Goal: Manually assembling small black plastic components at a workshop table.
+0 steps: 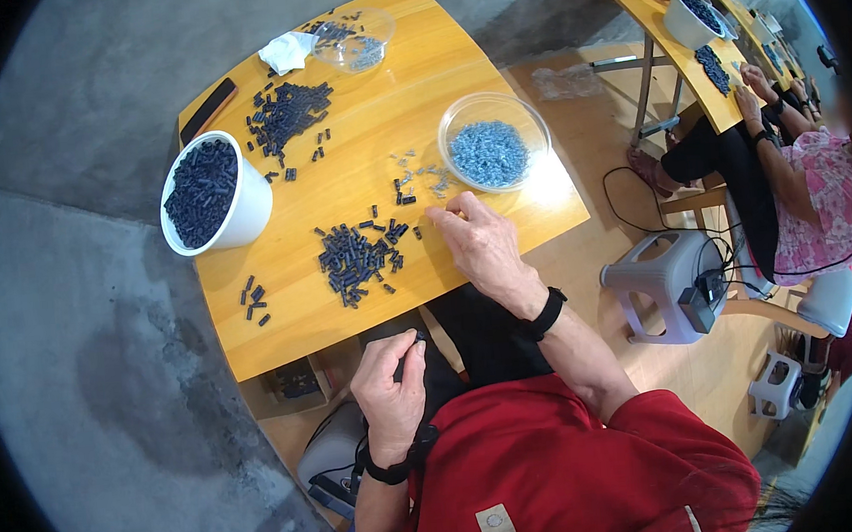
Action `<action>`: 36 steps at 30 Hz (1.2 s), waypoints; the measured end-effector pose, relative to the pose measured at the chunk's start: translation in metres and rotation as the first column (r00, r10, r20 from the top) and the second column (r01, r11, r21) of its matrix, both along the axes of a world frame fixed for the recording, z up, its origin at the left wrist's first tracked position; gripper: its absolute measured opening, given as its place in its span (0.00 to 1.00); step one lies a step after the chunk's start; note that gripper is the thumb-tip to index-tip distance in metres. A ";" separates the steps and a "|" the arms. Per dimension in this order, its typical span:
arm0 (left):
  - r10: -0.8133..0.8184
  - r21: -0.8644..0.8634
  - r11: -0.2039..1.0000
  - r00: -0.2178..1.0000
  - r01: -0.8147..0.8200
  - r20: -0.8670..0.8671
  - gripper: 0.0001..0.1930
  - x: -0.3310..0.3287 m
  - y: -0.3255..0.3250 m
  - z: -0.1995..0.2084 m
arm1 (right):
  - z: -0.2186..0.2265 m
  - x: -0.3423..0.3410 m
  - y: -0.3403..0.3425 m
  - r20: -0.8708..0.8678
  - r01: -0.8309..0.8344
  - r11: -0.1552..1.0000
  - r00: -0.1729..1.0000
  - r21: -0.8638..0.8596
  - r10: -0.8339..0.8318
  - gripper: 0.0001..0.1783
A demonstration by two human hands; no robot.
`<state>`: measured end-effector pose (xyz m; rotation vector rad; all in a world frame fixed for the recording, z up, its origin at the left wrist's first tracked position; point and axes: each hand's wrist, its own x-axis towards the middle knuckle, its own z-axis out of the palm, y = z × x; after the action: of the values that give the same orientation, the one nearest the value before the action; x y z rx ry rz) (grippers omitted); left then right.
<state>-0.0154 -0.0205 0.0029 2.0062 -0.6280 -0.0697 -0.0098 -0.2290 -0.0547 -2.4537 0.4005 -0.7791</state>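
As the left hand (392,390) pinches a dark piece (420,336), right hand (483,248) by clear bits (440,181), its grip I cannot tell.

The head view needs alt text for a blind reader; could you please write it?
A person's left hand pinches a small dark piece near a wooden table; the right hand extends over the table beside a pile of others. A white bucket of them stands at left, a clear bowl of bluish bits at right.
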 end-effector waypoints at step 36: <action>-0.084 -0.206 0.976 0.992 0.064 -0.090 0.09 -0.015 0.012 0.022 | 0.063 -0.075 0.046 0.337 -0.337 -0.069 0.861 0.939 0.380 0.03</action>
<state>-0.0300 -0.0084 0.0254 1.7713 -0.6213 -0.1432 -0.0844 -0.1834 0.0084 -1.0073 0.1324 -0.0245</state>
